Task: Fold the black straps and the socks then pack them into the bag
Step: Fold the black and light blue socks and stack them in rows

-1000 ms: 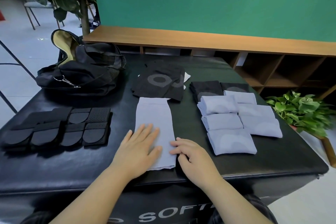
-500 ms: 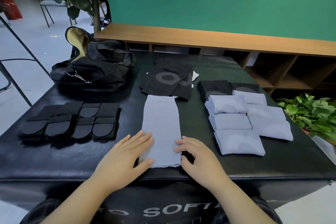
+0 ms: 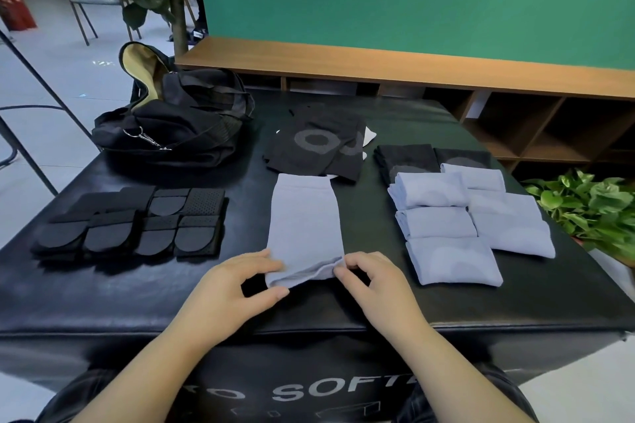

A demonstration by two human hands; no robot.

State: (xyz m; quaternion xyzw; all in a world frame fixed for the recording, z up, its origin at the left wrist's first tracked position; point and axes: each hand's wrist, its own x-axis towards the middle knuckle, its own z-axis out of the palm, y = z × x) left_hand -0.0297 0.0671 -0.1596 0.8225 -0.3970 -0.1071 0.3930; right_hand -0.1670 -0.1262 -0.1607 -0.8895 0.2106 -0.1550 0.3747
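Observation:
A light blue sock [image 3: 304, 223] lies flat in the middle of the black padded table [image 3: 103, 295]. My left hand [image 3: 237, 288] pinches its near left corner and my right hand [image 3: 374, 285] pinches its near right corner; the near edge is lifted off the table. Folded black straps [image 3: 137, 223] lie in rows at the left. Several folded light blue socks [image 3: 457, 227] are stacked at the right, with folded dark socks [image 3: 409, 158] behind them. A pile of unfolded dark socks [image 3: 316, 144] lies beyond the flat sock. The black bag [image 3: 171, 120] sits open at the far left.
A wooden shelf unit [image 3: 515, 120] runs behind the table against a green wall. A leafy green plant [image 3: 584, 209] stands off the table's right edge. A potted tree [image 3: 178, 0] and chair stand on the floor at the far left.
Both hands went from lying flat on the sock's near end to pinching its near corners, and the near edge has risen. The camera moved closer.

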